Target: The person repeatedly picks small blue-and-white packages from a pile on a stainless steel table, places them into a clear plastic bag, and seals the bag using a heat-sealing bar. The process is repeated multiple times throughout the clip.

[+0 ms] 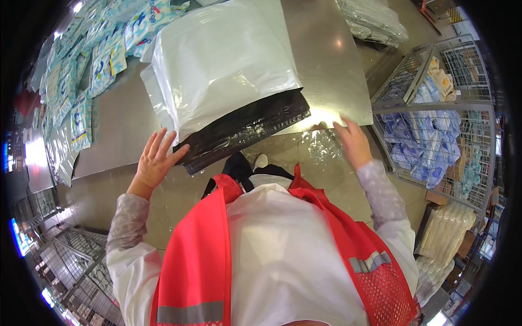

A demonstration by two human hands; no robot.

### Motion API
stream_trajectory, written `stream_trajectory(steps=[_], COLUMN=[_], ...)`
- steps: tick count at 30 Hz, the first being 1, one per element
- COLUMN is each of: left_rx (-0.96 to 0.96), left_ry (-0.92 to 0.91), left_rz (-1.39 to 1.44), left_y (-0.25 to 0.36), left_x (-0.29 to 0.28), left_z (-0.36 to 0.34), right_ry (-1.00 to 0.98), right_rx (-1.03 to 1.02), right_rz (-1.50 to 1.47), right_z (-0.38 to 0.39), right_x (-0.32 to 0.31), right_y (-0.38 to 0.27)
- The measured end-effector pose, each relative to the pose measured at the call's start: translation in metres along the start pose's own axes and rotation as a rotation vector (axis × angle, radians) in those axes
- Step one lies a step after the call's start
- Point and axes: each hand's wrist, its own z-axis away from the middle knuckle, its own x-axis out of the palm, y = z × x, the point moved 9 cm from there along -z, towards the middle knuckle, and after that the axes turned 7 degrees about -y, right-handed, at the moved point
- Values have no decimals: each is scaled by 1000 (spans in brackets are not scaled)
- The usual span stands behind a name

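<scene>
A large, bulging white plastic mailing bag (228, 60) lies on the metal table. Its black flap (250, 127), with a shiny strip along it, hangs over the near edge. My left hand (156, 160) is open, fingers spread, at the bag's near left corner; the thumb reaches the end of the black flap, and whether it presses on it I cannot tell. Off to the right of the bag, my right hand (354, 142) is apart from it near the table's corner, its fingers stretched out with nothing visible in them. The bag's contents are hidden.
Many light-blue packets (103, 60) are heaped on the metal table (122, 122) at the left. Wire cages (435, 108) with blue packages stand at the right. Clear plastic-wrapped bundles (372, 22) lie at the far right, and others (446, 228) below the cages.
</scene>
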Motion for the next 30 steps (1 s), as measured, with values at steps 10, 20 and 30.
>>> stream_trajectory(steps=[10,20,30], left_rx=[175,-378,-641], left_ry=[-75,170,806], left_rz=[-43,879,1339], left_y=[11,-122,-220], left_x=[8,-96,-57], left_z=[-37,-56,-50], right_ry=[327,323,184], right_rx=[-491,-569,-627], right_rz=[263,-158,-1099], right_z=[-126,-171,-246], right_x=[-16,-139,-170], right_y=[-88,-75,-71])
